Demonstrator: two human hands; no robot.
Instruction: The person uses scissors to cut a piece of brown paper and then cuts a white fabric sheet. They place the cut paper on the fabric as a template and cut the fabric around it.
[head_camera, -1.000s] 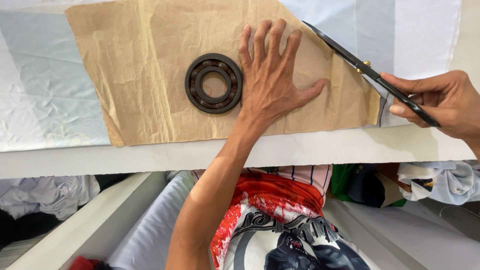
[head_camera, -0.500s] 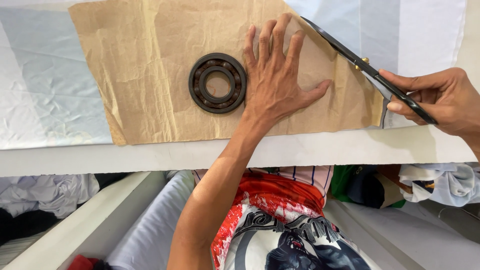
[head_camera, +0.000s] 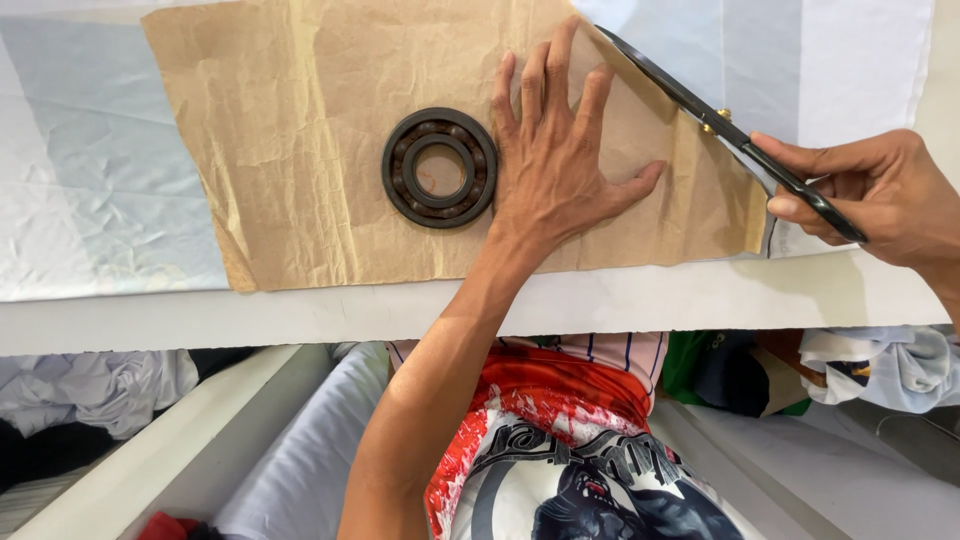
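Brown paper (head_camera: 300, 150), creased and cut to an irregular shape, lies flat on pale cloth (head_camera: 90, 190) spread over a white table (head_camera: 640, 300). A dark metal ring (head_camera: 439, 167), a bearing with its balls showing between two races, sits on the middle of the paper; its weight looks to be there to pin the sheet in place.

Just beside the ring, the left hand (head_camera: 555, 165) lies palm down with fingers spread wide and thumb stretched to the right. It grips nothing; it presses the paper against the cloth, seemingly so neither layer slides near the cutting edge.

At the right, the right hand (head_camera: 865, 195) is closed around the handles of black scissors (head_camera: 720, 125). The blades run up and to the left along the slanted right edge of the paper, their tip near the left hand's fingertips, so the paper appears to serve as a pattern that the cut follows. How far apart the blades stand cannot be told from this angle.

Below the table edge, folded clothes (head_camera: 90, 400) fill open white shelves.
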